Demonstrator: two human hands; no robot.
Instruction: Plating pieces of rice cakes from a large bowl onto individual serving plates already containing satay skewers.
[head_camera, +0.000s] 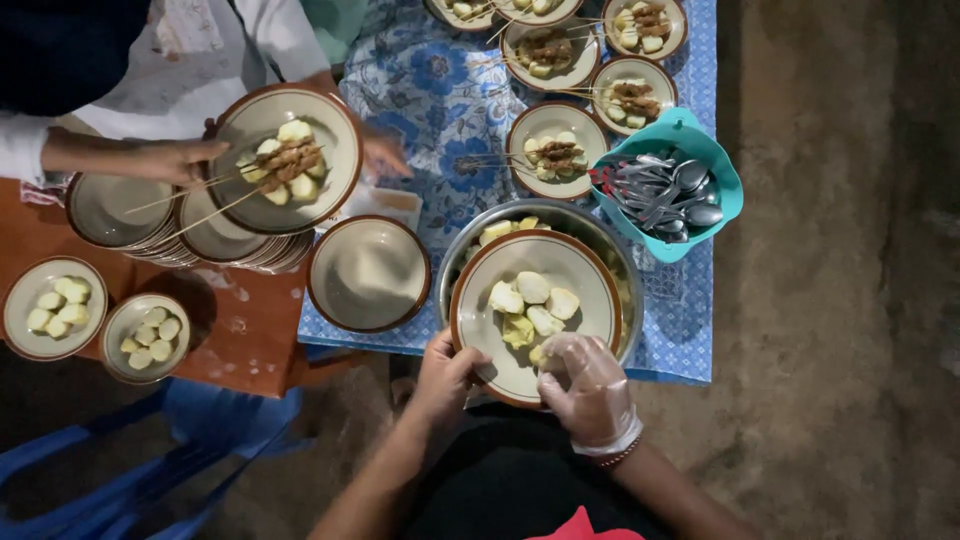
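left hand (447, 372) grips plate (590, 290) rim; gloved right hand (590, 385) on rice cakes (533, 305).

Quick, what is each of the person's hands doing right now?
Left hand: closed on the rim of the round cream plate with a brown edge.
Right hand, in a clear plastic glove: fingers bunched on pale food pieces on that plate.

Brown-rimmed plate (575, 275) with pale rice-cake pieces (532, 302): held over metal bowl (600, 230); left hand (447, 375) grips its near rim, gloved right hand (590, 385) touches the pieces. Empty plate (368, 272) just left. Teal basket of spoons (668, 185) right. Far: served skewer plates (555, 148) on blue floral cloth (440, 90). Another person's hand (180, 158) holds a skewer plate (290, 160), far left.
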